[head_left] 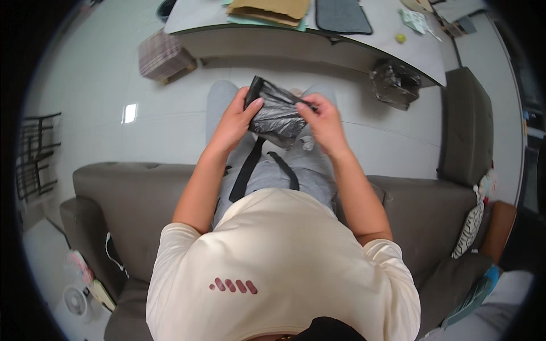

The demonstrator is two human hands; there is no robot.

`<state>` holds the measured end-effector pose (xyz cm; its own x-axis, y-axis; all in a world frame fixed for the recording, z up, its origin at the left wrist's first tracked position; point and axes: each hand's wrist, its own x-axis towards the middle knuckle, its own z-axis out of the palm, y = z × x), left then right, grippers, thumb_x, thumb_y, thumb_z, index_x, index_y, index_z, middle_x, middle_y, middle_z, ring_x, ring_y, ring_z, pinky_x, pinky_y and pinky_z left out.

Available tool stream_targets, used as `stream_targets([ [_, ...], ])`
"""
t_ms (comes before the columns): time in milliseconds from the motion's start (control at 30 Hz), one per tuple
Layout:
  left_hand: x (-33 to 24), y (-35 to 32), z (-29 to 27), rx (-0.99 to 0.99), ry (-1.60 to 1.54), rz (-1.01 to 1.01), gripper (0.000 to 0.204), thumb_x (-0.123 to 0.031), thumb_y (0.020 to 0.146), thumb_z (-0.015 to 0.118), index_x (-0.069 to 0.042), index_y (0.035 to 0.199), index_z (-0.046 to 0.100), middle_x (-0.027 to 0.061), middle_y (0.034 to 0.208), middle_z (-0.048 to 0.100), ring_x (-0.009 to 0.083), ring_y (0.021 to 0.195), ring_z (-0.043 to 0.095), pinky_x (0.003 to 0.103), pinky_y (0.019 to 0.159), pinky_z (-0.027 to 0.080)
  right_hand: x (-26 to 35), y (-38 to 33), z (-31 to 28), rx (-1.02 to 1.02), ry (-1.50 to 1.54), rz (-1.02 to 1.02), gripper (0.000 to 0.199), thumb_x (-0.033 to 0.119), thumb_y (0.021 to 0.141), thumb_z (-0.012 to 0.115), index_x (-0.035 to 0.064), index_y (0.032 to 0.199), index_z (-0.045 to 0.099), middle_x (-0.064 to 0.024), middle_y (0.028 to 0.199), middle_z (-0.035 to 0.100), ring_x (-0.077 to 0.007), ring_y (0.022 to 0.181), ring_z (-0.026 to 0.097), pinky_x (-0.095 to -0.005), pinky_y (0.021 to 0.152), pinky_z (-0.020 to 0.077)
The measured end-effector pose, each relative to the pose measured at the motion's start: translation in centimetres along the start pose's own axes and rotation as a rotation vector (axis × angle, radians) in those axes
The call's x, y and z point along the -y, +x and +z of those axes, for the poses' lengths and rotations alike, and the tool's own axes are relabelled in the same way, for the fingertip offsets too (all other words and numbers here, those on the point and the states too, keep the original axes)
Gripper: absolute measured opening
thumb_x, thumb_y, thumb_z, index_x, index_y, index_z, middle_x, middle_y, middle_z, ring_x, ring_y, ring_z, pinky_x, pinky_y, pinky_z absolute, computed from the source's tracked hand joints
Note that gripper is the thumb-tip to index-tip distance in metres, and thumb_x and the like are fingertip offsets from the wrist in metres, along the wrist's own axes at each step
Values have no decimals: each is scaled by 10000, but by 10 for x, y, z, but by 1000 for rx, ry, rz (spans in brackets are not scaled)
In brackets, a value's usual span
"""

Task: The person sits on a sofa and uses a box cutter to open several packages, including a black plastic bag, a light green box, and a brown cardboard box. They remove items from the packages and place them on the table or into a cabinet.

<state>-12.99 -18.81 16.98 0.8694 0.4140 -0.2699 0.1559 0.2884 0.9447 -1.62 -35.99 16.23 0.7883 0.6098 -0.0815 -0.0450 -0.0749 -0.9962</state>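
Stretched between my hands above my lap is a crinkled, shiny black plastic bag (277, 116). My left hand (236, 117) is closed on its left side, with the thumb lying over the plastic and the fingers hidden behind. At the upper right edge, my right hand (322, 118) pinches the bag between thumb and fingers. A small whitish, crumpled piece (307, 143) shows just below my right hand, by my thigh; its kind is too unclear to tell. Black straps (248, 170) lie over my grey trousers.
I sit on a brown sofa (133, 187). Ahead is a white table (273, 38) bearing brown envelopes (270, 10), a dark grey mat (342, 16) and a small yellow-green ball (400, 38). A bin lined with black plastic (396, 85) stands under its right end, a plaid stool (166, 57) at its left.
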Motion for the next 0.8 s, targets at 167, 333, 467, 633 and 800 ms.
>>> stream_targets([
  [167, -2, -3, -12, -77, 306, 182, 345, -230, 979, 521, 5, 1228, 482, 120, 1067, 609, 183, 1000, 568, 290, 874, 441, 26, -7, -19, 18, 172, 186, 113, 147, 894, 656, 56, 929, 599, 45, 703, 553, -20, 611, 465, -183, 534, 341],
  [333, -12, -11, -15, 30, 262, 225, 396, -280, 1004, 434, -4, 1282, 493, 127, 1146, 567, 202, 1070, 532, 310, 961, 388, 27, -6, -22, 13, 204, 157, 155, 178, 902, 658, 54, 975, 601, 17, 836, 571, -35, 628, 476, -190, 547, 371],
  [467, -15, -17, -19, 212, 426, 239, 366, -238, 987, 478, -41, 1293, 511, 71, 1156, 555, 164, 1047, 522, 283, 935, 396, 14, 2, -4, 65, -25, -20, 269, 204, 890, 671, 61, 1108, 607, -20, 995, 569, -77, 665, 507, -220, 626, 445],
  [633, -25, -29, -7, 276, 394, 121, 299, -80, 874, 631, -55, 1165, 571, 32, 1049, 574, 122, 943, 535, 267, 830, 440, 30, -2, 13, 274, -329, -4, 296, 255, 852, 701, 59, 1067, 646, -27, 773, 580, -126, 631, 496, -268, 606, 433],
  [800, -19, -22, -17, 167, 240, 74, 274, -54, 789, 728, -53, 1033, 603, 11, 1014, 592, 115, 954, 545, 263, 842, 444, 27, -5, 5, 325, -227, 4, 220, 194, 884, 670, 46, 1042, 636, 63, 739, 519, -27, 649, 429, -203, 567, 356],
])
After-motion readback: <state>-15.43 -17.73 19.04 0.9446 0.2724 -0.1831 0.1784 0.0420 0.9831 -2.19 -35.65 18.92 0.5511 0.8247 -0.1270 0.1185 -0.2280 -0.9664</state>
